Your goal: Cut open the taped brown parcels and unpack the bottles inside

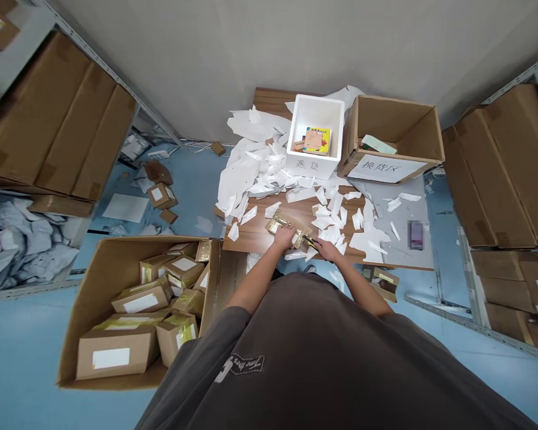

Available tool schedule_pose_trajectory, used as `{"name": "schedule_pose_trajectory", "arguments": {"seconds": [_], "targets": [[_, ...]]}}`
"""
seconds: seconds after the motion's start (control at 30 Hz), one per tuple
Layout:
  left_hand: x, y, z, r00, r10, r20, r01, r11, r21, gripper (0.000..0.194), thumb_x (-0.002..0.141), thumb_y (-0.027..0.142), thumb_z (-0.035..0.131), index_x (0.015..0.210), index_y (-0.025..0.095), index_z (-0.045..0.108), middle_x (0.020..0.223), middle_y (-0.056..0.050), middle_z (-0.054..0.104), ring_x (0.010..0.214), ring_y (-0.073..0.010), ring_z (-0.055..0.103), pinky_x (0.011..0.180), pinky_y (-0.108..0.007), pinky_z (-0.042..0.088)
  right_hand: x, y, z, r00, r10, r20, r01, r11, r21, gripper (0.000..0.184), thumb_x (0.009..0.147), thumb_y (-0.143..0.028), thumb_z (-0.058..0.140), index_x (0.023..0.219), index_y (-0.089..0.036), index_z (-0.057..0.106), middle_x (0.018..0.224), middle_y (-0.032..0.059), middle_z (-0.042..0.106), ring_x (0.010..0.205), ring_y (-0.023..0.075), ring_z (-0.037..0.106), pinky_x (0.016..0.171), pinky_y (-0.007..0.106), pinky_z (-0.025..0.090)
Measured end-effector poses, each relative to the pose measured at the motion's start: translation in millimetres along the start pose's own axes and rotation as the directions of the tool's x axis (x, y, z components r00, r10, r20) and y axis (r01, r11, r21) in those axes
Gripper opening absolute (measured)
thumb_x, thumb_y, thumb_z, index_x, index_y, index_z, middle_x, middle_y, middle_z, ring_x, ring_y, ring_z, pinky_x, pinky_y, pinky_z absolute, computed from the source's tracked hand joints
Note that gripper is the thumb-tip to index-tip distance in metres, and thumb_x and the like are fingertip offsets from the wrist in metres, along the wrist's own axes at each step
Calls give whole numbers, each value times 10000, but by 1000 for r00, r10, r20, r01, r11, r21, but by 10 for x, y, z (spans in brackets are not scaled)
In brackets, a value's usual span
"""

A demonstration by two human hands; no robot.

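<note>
A: Since the wooden table (256, 234) is half buried in paper scraps (238, 179), where's the parcel (299, 226) exactly?

B: Near edge, right in front of the person, with the big carton (78, 298) of boxes off to the left. Looks flat and pretty light to me, stiffish cardboard, though that shiny tape could be slippery. Can't judge if it's fragile.

A: So where would you grab it?

B: Left end, palm flat, well away from the blade side. The left hand (285, 235) is on it, but no idea if those fingers are clamped or just pressing. The right hand (327, 250) is wrapped round a cutter (312, 241), close by but apart from the left.

A: Anything you can't make out?

B: Yeah, what's inside, plus whatever the left hand covers. The underside's hidden too, and the cutter's tip is too tiny to read. Oh, and that purple thing (415, 235) on the right is pixelated.
</note>
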State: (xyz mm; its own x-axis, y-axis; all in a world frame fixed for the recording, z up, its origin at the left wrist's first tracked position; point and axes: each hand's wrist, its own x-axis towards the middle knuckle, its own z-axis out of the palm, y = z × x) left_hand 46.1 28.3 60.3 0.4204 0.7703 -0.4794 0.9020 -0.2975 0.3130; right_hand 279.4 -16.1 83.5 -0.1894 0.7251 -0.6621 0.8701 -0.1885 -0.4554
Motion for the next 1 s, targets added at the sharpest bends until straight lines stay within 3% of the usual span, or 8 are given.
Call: {"name": "schedule_pose_trajectory", "arguments": {"seconds": [0.17, 0.3, 0.43, 0.5, 0.77, 0.87, 1.0], "targets": [[11, -18, 12, 1000, 5, 6, -5, 1000, -30, 786, 632, 346, 983, 1322, 164, 655, 1613, -244, 543, 1545, -414, 426, 1221, -452, 365, -53, -47, 4, 1000, -16, -24, 18, 998, 63, 403, 1149, -344, 390, 1345, -201, 712, 1193, 84, 795, 1075, 231, 729, 945, 279, 525], [15, -22, 5, 1000, 21, 7, -21, 1000, -20, 781, 643, 375, 965, 1336, 183, 661, 1631, -232, 524, 1541, -416, 425, 1223, -480, 355, -90, -66, 58, 997, 55, 46, -60, 992, 111, 411, 1149, -395, 391, 1317, -198, 710, 1005, 69, 802, 862, 231, 737, 844, 289, 550], [59, -16, -13, 999, 25, 21, -25, 1000, 2, 782, 616, 409, 980, 1314, 201, 695, 1623, -214, 537, 1532, -418, 429, 1211, -482, 354, -92, -67, 109, 997, 77, 4, -76, 989, 128, 408, 1159, -368, 351, 1286, -186, 694, 924, 50, 784, 757, 199, 707, 798, 267, 539], [78, -16, -18, 999, 26, 29, -26, 1000, 14, 773, 610, 418, 988, 1304, 218, 711, 1629, -196, 541, 1533, -419, 431, 1213, -486, 350, -89, -67, 127, 997, 68, 38, -73, 987, 144, 409, 1161, -384, 344, 1278, -186, 683, 880, 35, 766, 692, 192, 687, 750, 263, 535], [56, 0, -55, 999, 22, 37, -25, 997, 72, 784, 673, 316, 989, 1398, 261, 697, 1724, -156, 459, 1588, -405, 402, 1237, -495, 369, -70, -140, 80, 989, 115, 88, -126, 983, 135, 427, 1173, -398, 311, 1360, -202, 642, 894, 29, 775, 611, 175, 675, 709, 256, 524], [20, 45, -53, 999, 9, 31, -12, 996, 92, 774, 709, 319, 980, 1422, 242, 688, 1743, -167, 424, 1595, -410, 399, 1249, -490, 380, 8, -159, 11, 989, 105, 103, -113, 991, 76, 437, 1173, -442, 353, 1369, -214, 669, 1036, 54, 804, 728, 196, 736, 783, 275, 539], [-19, 86, -25, 1000, 5, 12, -7, 994, 106, 761, 734, 345, 976, 1419, 207, 675, 1732, -194, 428, 1585, -393, 414, 1247, -489, 395, 152, -231, 39, 991, 134, 12, -133, 987, -89, 583, 1134, -623, 431, 1274, -168, 767, 1228, 177, 793, 1110, 312, 756, 952, 347, 523]]}}
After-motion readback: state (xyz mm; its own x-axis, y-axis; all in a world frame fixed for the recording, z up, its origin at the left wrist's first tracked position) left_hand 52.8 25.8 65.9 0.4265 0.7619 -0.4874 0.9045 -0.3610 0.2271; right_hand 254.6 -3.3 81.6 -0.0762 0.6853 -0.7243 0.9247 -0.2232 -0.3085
